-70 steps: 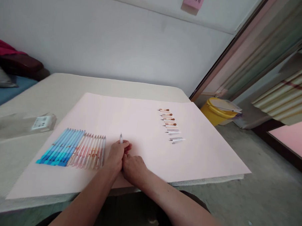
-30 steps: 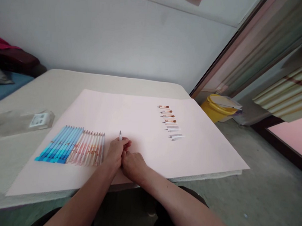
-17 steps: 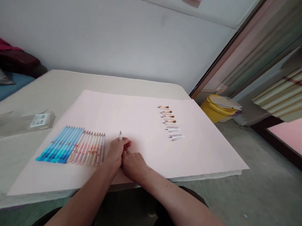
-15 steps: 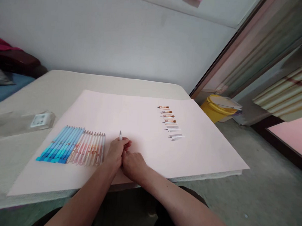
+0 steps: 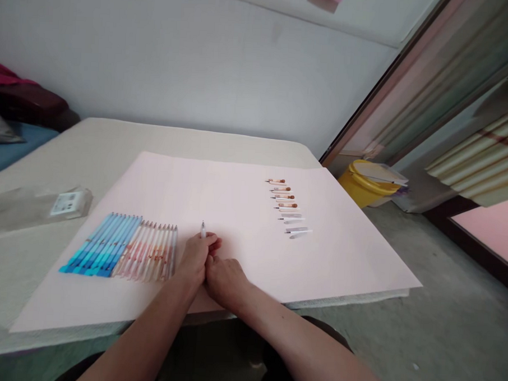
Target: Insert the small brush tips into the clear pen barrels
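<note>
My left hand (image 5: 196, 251) is closed around a pale pen (image 5: 203, 230), whose tip points up and away from me above the fingers. Pressed against its underside, my right hand (image 5: 226, 277) is curled shut, and whatever its fingers grip is hidden. To the left lie a row of blue pens (image 5: 104, 244) and a row of pinkish-white pens (image 5: 149, 251), side by side with tips away from me. Farther right, several small pen parts (image 5: 286, 205) form a column, some with brown ends, and below them are clear and white pieces (image 5: 297, 230).
A pale pink sheet (image 5: 220, 189) covers much of the table (image 5: 113, 132). On the left edge sits a clear plastic bag (image 5: 30, 206) with a white label. A yellow bucket (image 5: 355, 186) stands on the floor at the right, and a wall rises behind the table.
Both hands keep the same hold on the pen. The view has shifted very slightly; nothing on the sheet has visibly moved.
</note>
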The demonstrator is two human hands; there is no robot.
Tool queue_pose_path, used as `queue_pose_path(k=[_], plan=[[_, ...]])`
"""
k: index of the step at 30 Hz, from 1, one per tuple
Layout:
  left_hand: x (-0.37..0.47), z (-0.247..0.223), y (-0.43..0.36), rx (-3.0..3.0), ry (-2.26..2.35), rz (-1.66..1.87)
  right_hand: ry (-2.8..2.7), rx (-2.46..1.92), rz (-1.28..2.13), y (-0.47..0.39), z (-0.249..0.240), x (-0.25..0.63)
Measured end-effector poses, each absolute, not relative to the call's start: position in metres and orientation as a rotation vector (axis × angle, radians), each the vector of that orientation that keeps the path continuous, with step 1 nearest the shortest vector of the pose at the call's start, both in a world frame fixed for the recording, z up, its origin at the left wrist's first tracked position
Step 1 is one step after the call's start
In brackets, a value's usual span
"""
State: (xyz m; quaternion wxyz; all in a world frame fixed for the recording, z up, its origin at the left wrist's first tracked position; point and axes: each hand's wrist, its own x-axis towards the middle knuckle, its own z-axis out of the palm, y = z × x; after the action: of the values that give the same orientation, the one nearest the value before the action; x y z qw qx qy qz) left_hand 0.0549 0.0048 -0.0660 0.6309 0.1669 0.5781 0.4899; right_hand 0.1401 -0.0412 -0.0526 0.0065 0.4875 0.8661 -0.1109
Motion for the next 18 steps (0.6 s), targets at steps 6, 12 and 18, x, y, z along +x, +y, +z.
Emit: queue_pose_path(k=[6,12,18], plan=[[0.0539,-0.0668,0.0051,0.386,1.325,1.118,2.695,1.533,-0.349,-0.0411,-0.0496,0.1397],[0.0539,-0.0698,0.0064,0.373,1.322,1.109,2.706,1.523,-0.365,-0.0409,-0.0507,0.1396],[0.0550,-0.0656,0.0052,0.376,1.329,1.123,2.704,1.545,-0.375,-0.0405,-0.0531,0.1398]])
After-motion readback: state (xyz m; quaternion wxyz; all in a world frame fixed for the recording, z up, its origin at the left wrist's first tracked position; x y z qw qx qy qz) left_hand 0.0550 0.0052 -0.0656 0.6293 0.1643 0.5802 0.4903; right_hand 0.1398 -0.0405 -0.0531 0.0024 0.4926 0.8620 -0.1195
